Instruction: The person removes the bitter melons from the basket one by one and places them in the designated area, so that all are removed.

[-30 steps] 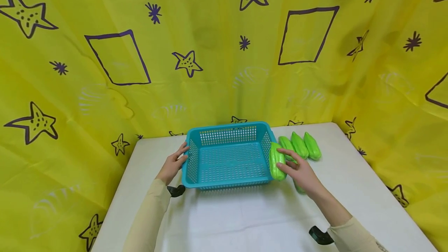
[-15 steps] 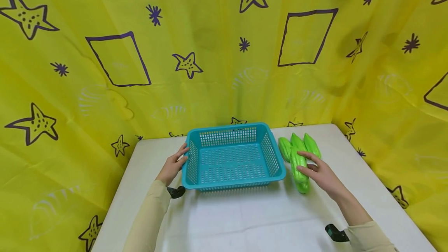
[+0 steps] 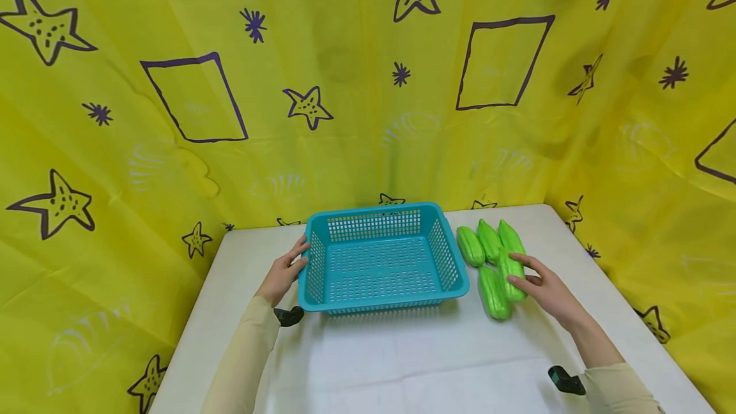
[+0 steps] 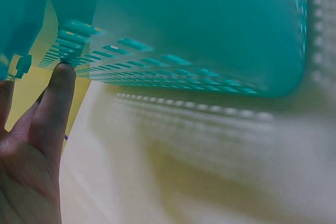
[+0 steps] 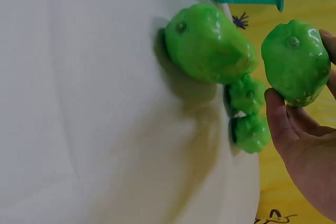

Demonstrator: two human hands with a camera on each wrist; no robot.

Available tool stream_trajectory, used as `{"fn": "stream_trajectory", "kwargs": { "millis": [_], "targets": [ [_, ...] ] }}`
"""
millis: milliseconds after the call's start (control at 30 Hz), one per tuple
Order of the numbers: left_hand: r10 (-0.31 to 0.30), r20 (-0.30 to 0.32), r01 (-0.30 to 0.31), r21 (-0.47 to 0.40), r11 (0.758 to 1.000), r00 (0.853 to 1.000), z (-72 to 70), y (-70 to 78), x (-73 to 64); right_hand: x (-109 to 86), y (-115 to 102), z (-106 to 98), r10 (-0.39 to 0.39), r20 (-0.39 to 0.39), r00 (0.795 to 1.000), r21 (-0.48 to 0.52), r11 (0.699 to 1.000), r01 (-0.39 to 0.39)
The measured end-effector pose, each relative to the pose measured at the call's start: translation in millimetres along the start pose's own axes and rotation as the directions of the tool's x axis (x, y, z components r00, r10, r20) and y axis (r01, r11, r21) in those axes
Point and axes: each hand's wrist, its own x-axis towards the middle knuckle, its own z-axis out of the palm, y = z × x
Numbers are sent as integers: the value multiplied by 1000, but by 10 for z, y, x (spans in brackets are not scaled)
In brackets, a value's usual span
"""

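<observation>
My right hand [image 3: 549,292] pinches a glossy, ridged green gourd [image 3: 510,276] between thumb and fingers, right of the basket. In the right wrist view the held gourd [image 5: 295,62] shows its rounded stem end. Just left of it lies another green gourd [image 3: 492,294], with three more behind: a left one [image 3: 471,246], a middle one [image 3: 489,241] and a right one [image 3: 509,236]. My left hand [image 3: 282,278] touches the left side of the teal mesh basket [image 3: 382,305]. The left wrist view shows a straight finger [image 4: 56,103] reaching its perforated wall [image 4: 157,61].
The basket stands on a white-covered table [image 3: 397,363], its floor bare. A yellow curtain [image 3: 345,165] with star prints hangs close behind and along both sides. Black devices sit at both wrists, a left one [image 3: 289,316] and a right one [image 3: 566,381].
My right hand has carried the held gourd from the basket's right rim rightward, past the near gourd, which now shows fully. The left hand and basket have stayed in place.
</observation>
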Motion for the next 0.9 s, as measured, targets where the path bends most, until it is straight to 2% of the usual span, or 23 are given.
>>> {"fn": "stream_trajectory", "kwargs": {
  "millis": [267, 533, 767, 900],
  "targets": [
    [10, -2, -10, 12, 1000, 1000, -15, -65, 17, -30, 186, -51, -5, 22, 1000, -11, 1000, 6],
    [8, -8, -8, 14, 1000, 1000, -13, -56, 18, -38, 296, -39, 41, 23, 999, 12, 999, -41],
    [-11, 20, 11, -2, 1000, 1000, 18, 213, -119, -20, 418, -36, 8, 36, 999, 71, 997, -11],
    [-13, 12, 13, 5, 1000, 1000, 21, 217, -111, -4, 495, -25, 0, 36, 999, 71, 997, -2]
  ]
}}
